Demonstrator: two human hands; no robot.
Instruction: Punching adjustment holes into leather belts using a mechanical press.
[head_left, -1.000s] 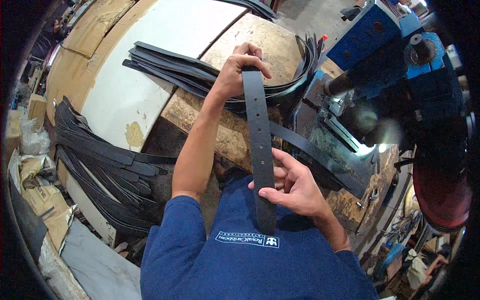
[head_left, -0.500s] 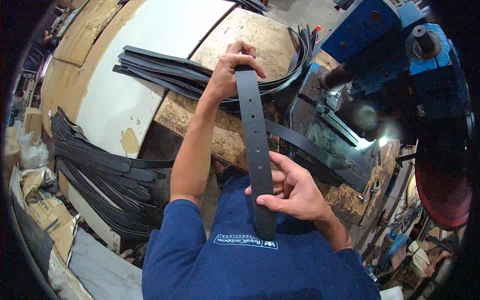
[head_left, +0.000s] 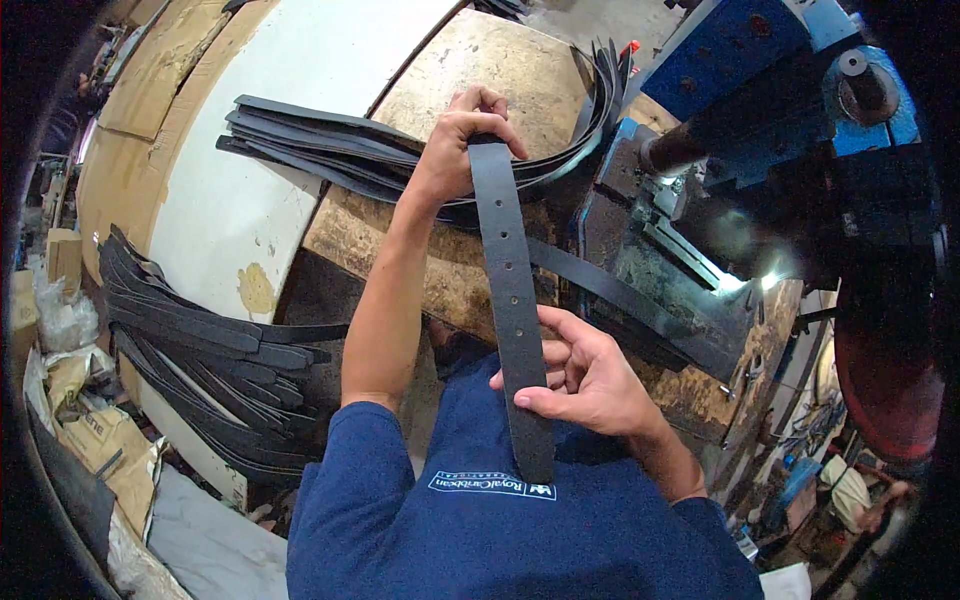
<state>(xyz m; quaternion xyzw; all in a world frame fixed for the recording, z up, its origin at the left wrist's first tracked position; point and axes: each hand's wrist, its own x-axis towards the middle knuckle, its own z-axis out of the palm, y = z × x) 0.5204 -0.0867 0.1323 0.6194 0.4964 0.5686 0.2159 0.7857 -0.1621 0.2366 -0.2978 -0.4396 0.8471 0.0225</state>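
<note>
A black belt strap (head_left: 509, 270) with several punched holes down its middle hangs between my two hands, its rounded tip low against my navy shirt. My left hand (head_left: 472, 145) grips the strap at its upper end, where it bends over the fingers. Lower down, the thumb of my right hand (head_left: 585, 385) presses on the strap's edge, with the fingers behind it. Part of a dark strap (head_left: 610, 290) runs behind toward the machine; whether it is the same piece, I cannot tell.
A blue machine (head_left: 715, 60) with a lit metal bed stands at the right, a dark red wheel (head_left: 885, 390) beside it. Bundled black straps (head_left: 320, 140) lie across the worn wooden bench (head_left: 490, 60) and white board (head_left: 250, 190). Another strap pile (head_left: 200, 340) sits at the left.
My hands and the strap keep almost the same pose. The view has shifted very slightly.
</note>
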